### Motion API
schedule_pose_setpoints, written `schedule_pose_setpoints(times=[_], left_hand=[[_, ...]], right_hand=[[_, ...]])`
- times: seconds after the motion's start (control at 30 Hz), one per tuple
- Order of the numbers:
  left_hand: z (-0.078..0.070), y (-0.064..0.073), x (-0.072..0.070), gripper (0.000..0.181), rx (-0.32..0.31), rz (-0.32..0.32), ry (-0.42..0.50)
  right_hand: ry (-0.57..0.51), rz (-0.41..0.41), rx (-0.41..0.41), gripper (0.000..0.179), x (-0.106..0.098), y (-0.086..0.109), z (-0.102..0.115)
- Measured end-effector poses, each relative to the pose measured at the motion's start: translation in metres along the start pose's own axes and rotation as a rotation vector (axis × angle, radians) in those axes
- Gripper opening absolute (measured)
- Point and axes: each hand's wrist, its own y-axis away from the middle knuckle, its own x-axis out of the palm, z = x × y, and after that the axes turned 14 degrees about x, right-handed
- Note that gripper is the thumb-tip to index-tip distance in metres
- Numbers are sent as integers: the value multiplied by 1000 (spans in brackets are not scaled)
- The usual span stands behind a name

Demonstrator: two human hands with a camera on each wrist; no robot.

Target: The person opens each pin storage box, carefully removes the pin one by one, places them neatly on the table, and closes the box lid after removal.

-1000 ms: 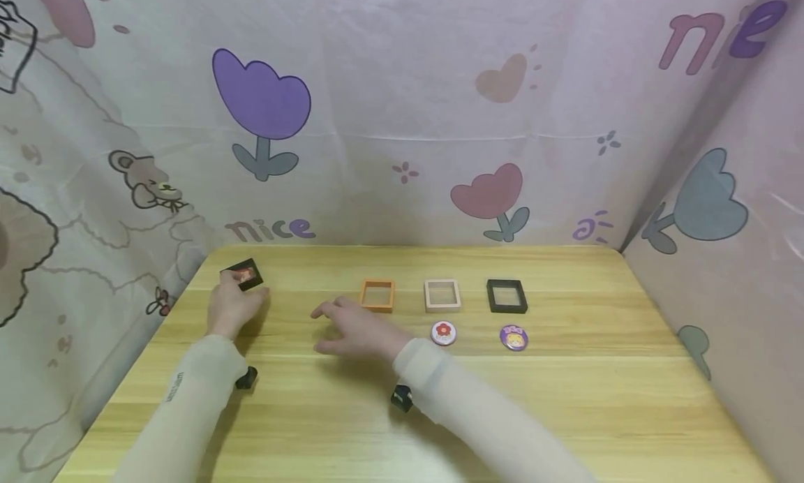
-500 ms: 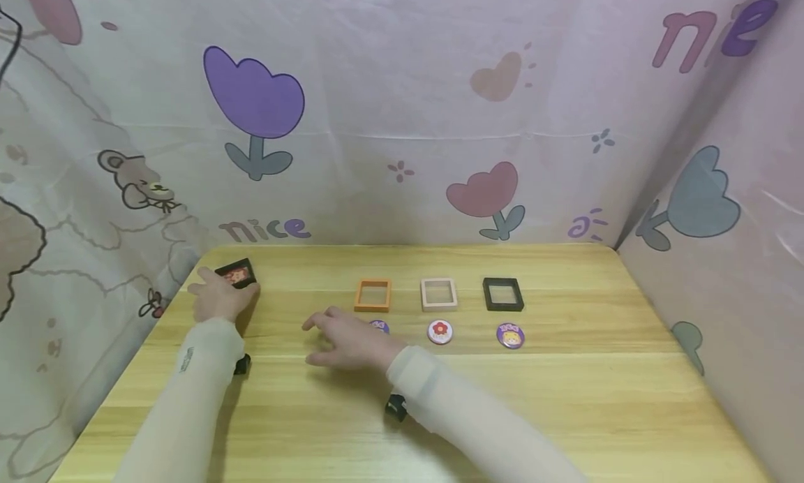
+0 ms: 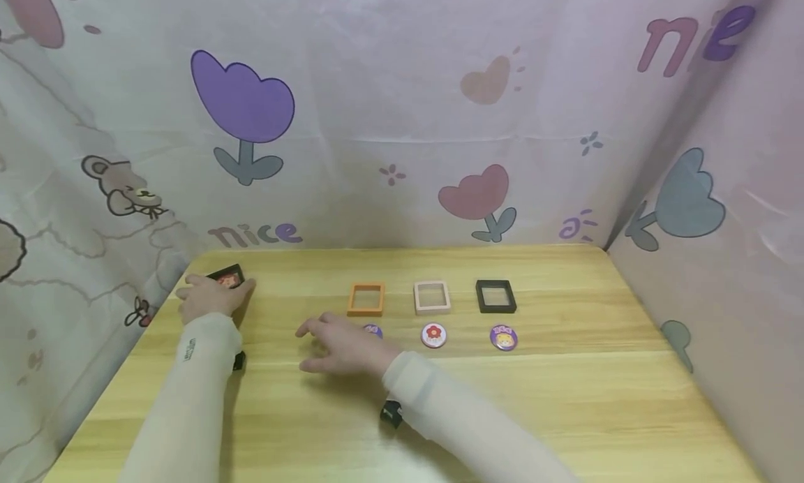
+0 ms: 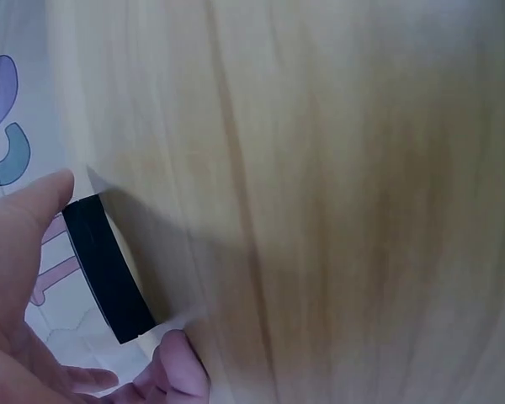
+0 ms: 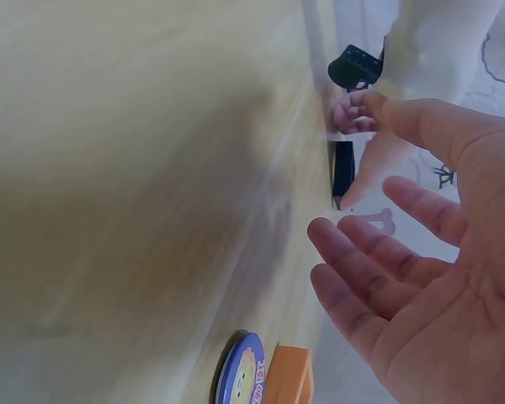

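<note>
At the table's back left corner lies a small square black frame [image 3: 227, 280] with a reddish picture inside. My left hand [image 3: 210, 298] holds it between thumb and fingers. In the left wrist view the frame's dark side [image 4: 109, 271] shows, the thumb at one end and curled fingertips at the other. My right hand [image 3: 345, 347] hovers over the middle of the table, fingers spread and loosely bent. It holds nothing, and partly covers a purple round badge [image 3: 373, 330]. The orange frame [image 3: 366, 315] is just behind that badge.
To the right stand a pale pink frame [image 3: 432, 311] and another black frame [image 3: 496, 308]. Before them lie a red-flower badge [image 3: 433, 335] and a purple cartoon badge [image 3: 504, 337]. A printed curtain [image 3: 352, 120] borders the wooden table [image 3: 565, 399] at back and sides.
My left hand has shifted left around the black frame, its thumb now at the near right corner, and the frame has turned slightly. My right hand stays almost still. The head view has drifted a little.
</note>
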Motion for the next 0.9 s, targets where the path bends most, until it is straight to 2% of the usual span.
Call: schedule_pose_setpoints(times=[0.37, 0.63, 0.9], left_hand=[[11, -3, -3, 121, 54, 1, -95], [8, -1, -1, 114, 37, -3, -43], [4, 3, 5, 113, 109, -7, -64]], right_hand=[[18, 3, -6, 55, 2, 3, 2], [23, 14, 1, 56, 2, 5, -1], [2, 18, -8, 55, -1, 8, -6]])
